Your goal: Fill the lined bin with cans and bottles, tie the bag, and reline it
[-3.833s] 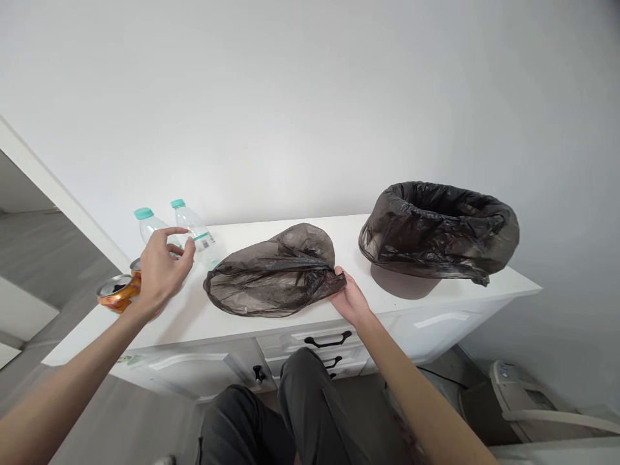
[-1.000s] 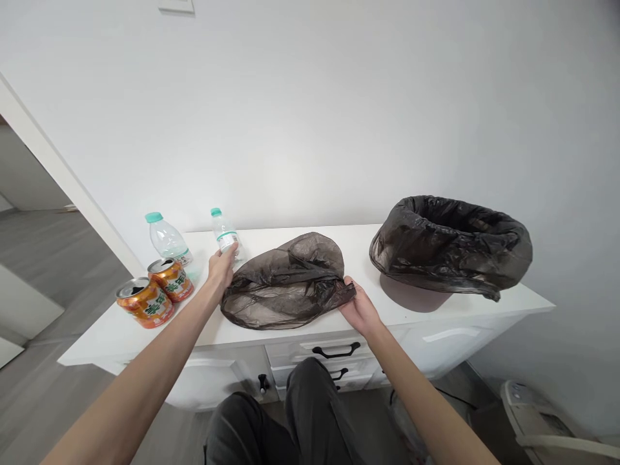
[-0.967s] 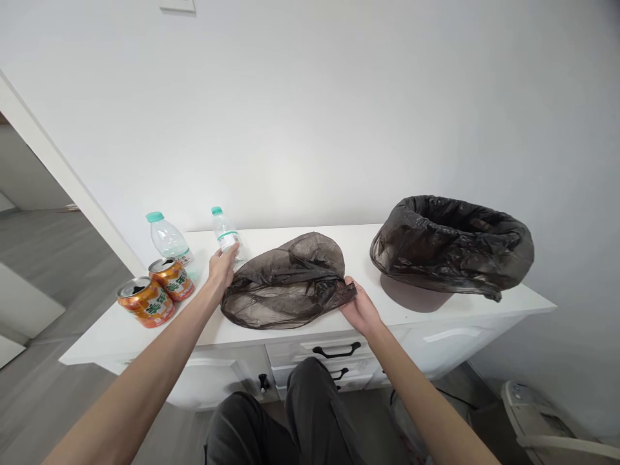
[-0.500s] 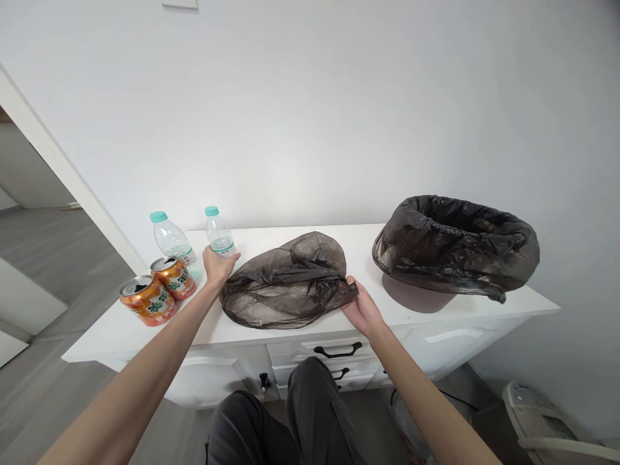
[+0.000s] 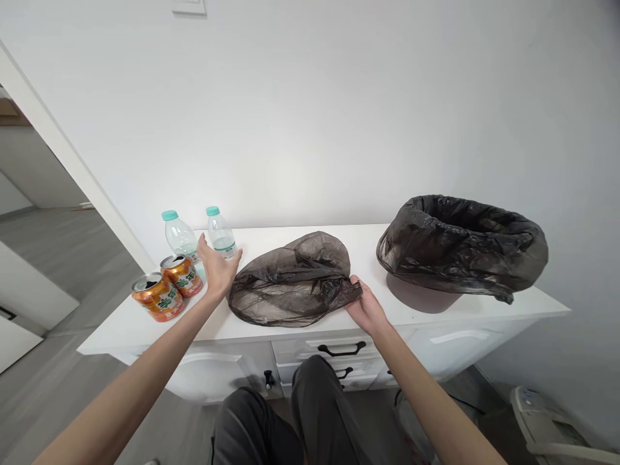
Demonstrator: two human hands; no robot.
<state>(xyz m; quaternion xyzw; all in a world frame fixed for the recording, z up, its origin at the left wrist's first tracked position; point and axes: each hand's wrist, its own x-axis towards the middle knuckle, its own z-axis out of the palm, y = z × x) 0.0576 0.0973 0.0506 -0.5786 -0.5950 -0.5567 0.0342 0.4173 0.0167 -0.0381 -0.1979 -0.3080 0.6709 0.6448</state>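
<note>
My right hand (image 5: 367, 305) pinches the near right corner of a black, see-through garbage bag (image 5: 285, 284) lying on the white cabinet top. To the left of that bag, my left hand (image 5: 217, 268) has its thumb and fingers apart and holds nothing. Just beyond it stands a clear plastic bottle (image 5: 221, 234) with a teal cap, upright, its lower part partly behind the hand. A second teal-capped bottle (image 5: 179, 237) is farther left, partly hidden by two opened orange drink cans (image 5: 157, 300) (image 5: 182, 278).
A round bin (image 5: 421, 296) lined with a black bag (image 5: 460, 252) stands at the right of the cabinet top (image 5: 271, 236). The wall (image 5: 300, 116) rises behind. Drawer handles (image 5: 341, 349) are on the front, and a pale appliance (image 5: 547, 420) sits low at right.
My left hand has let go of the nearer bottle and opened, drawing slightly back from it. My right hand keeps its hold on the bag. The view has shifted slightly.
</note>
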